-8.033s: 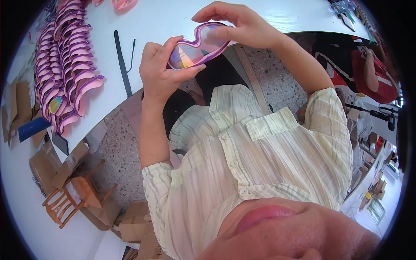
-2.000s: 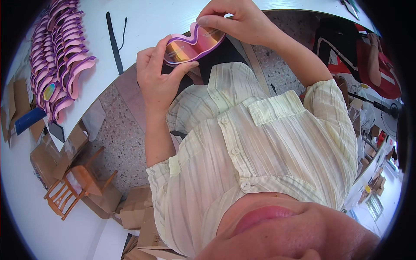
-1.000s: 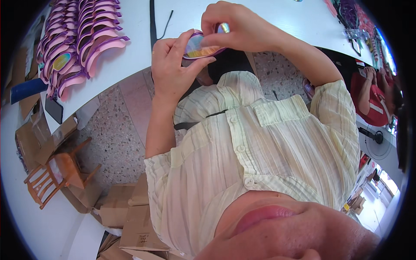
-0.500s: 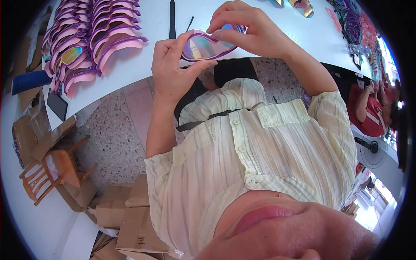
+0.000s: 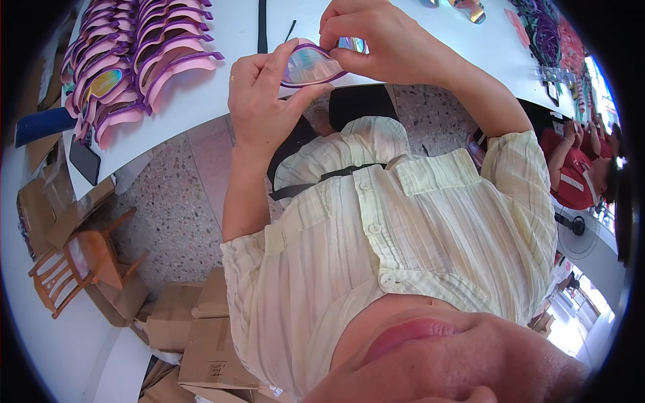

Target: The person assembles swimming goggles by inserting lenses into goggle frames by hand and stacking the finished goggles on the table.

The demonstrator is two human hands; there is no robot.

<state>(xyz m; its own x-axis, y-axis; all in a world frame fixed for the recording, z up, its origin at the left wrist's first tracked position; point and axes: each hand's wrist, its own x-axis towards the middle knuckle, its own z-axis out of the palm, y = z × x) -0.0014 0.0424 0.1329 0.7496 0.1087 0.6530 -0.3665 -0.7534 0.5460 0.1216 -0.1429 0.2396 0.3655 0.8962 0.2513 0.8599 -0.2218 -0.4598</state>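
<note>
Between my two hands, at the table's front edge, is a pair of goggles (image 5: 310,66) with a pink and purple frame and a shiny iridescent lens. My left hand (image 5: 259,97) grips the left end, thumb below and fingers above. My right hand (image 5: 366,39) pinches the frame's upper edge near the middle, and its fingers hide part of the lens. To the left stand rows of pink and purple goggle frames (image 5: 176,60), closely nested. One of them, at the near end, carries a yellow-green mirrored lens (image 5: 105,83).
A dark strap (image 5: 263,27) lies on the white table (image 5: 232,40). At its left corner are a phone (image 5: 84,160) and a blue object (image 5: 44,126). Colourful straps (image 5: 541,33) pile at right. A wooden chair (image 5: 87,262) and cardboard boxes (image 5: 208,349) stand left; a person in red (image 5: 571,171) sits right.
Both hands and the goggles have shifted slightly up and left in view. My right hand now covers more of the lens.
</note>
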